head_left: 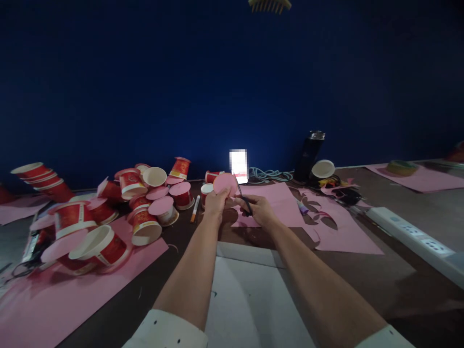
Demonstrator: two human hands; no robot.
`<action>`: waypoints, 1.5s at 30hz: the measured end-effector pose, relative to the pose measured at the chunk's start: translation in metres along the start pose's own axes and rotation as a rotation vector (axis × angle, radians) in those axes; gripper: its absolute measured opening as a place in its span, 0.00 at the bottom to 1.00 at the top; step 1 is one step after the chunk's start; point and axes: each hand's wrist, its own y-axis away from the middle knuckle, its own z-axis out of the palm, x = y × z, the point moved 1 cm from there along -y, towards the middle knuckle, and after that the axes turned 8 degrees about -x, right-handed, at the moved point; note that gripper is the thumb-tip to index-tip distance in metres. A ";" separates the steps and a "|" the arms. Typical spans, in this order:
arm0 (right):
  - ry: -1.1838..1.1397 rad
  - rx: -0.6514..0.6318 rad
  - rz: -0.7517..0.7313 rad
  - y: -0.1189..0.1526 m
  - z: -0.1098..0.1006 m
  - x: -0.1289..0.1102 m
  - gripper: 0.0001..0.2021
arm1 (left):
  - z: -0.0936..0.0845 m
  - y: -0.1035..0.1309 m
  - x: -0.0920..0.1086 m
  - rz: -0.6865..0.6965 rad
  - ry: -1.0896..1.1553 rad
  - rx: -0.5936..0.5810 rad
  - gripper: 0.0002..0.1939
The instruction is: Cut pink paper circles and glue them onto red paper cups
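Between my two hands is a round piece of pink paper (224, 182), held up above the table. My left hand (216, 203) pinches its lower edge, fingers closed. My right hand (261, 210) grips a pair of dark-handled scissors (248, 207), whose blades point up along the right edge of the paper. How far the blades are apart I cannot tell. Just behind my left hand stand a small white-rimmed cup (206, 188) and a red cup lying on its side. A pink sheet (279, 205) lies flat beyond my right hand.
Red paper cups (132, 183), several with pink discs, crowd the left side. A marker (195, 209) lies near them. A lit phone (239, 166) stands against the blue wall. Rightward are a cable (271, 174), dark bottle (309, 155), cut pink sheet (348, 232) and power strip (413, 237).
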 end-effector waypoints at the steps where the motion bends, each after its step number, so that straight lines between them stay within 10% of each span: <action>1: 0.000 0.001 0.003 0.000 0.000 0.000 0.26 | 0.000 0.001 0.001 -0.013 0.003 0.006 0.10; 45: 0.019 -0.039 0.024 0.003 0.002 -0.006 0.26 | -0.006 -0.010 -0.012 -0.115 0.067 0.046 0.18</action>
